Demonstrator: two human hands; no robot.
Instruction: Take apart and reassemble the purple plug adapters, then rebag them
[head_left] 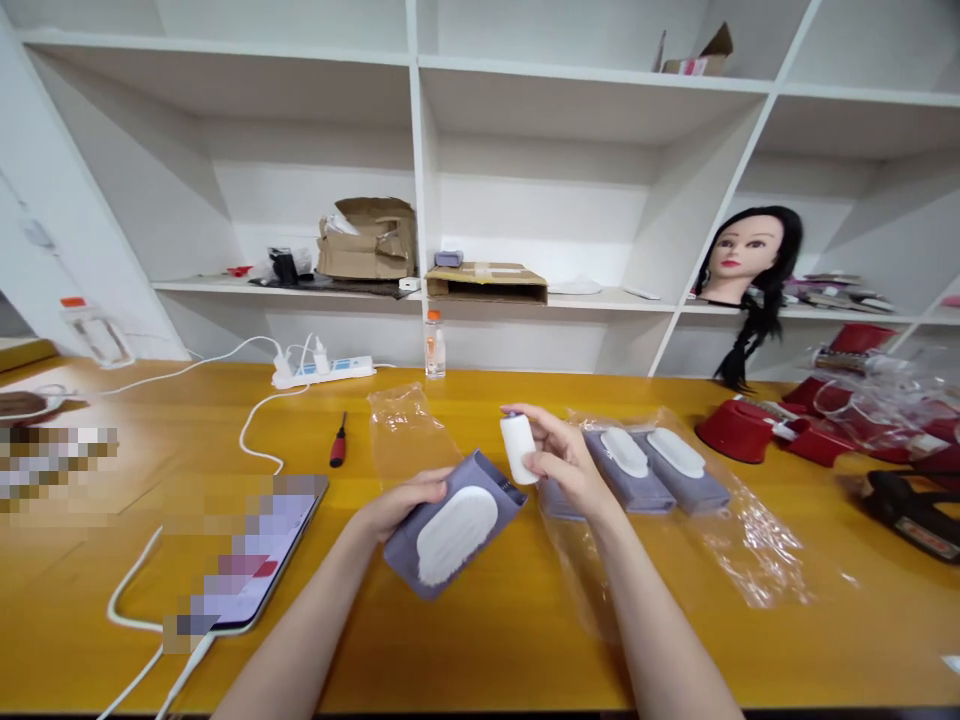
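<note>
My left hand (401,500) grips a grey-purple pouch (453,522) with a white oval pad on its face, tilted above the yellow table (480,640). My right hand (561,455) pinches a small white cylinder (518,447) with a purple tip, held just above the pouch's upper right corner. Two more grey-purple pouches (652,468) with white ovals lie side by side to the right on clear plastic wrap (750,545). An empty clear plastic bag (405,430) lies behind the held pouch.
A phone (247,560) on a white cable lies at the left. A red-handled screwdriver (339,442), a power strip (322,370) and a small bottle (434,345) sit further back. Red devices (739,428) and plastic bags crowd the right. A mannequin head (746,255) stands on the shelf.
</note>
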